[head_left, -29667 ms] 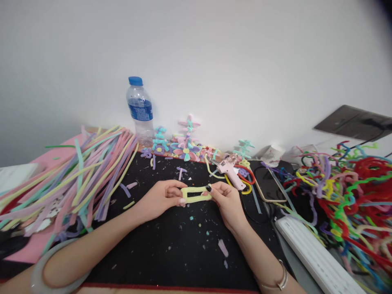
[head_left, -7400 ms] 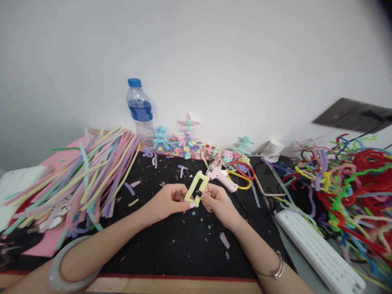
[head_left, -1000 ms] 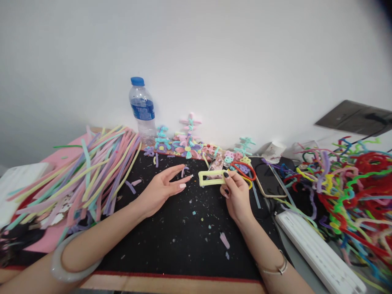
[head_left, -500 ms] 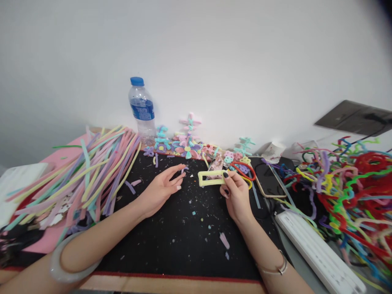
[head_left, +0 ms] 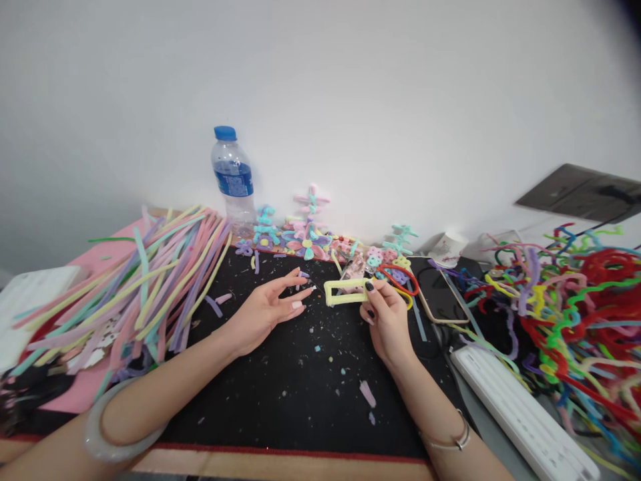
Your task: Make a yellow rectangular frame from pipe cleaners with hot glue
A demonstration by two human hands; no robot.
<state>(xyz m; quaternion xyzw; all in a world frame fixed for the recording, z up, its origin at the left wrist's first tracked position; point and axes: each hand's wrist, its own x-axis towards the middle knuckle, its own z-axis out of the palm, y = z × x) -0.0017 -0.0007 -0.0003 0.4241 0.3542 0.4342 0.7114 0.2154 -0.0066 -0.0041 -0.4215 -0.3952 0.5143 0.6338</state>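
My right hand [head_left: 389,321] pinches the right end of a pale yellow rectangular frame [head_left: 345,298], bent from fuzzy stem, between thumb and fingers. The frame is held level above the black mat [head_left: 295,414]. To its left, my left hand [head_left: 265,310] hovers with fingers apart and holds nothing. Its fingertips point toward the frame but do not touch it. Small scraps and a pale pink offcut [head_left: 367,394] lie on the mat below the hands.
Pastel fuzzy stems [head_left: 155,280] lie at left. A water bottle [head_left: 234,180] and fuzzy flower figures [head_left: 308,234] stand along the wall. At right are a phone [head_left: 443,297], a paper cup [head_left: 447,249], a white power strip [head_left: 521,411] and a tangled colourful stem pile [head_left: 591,314].
My left hand has spread its thumb and fingers wider, with the fingertips slightly further right. My right hand and the yellow frame have stayed in place.
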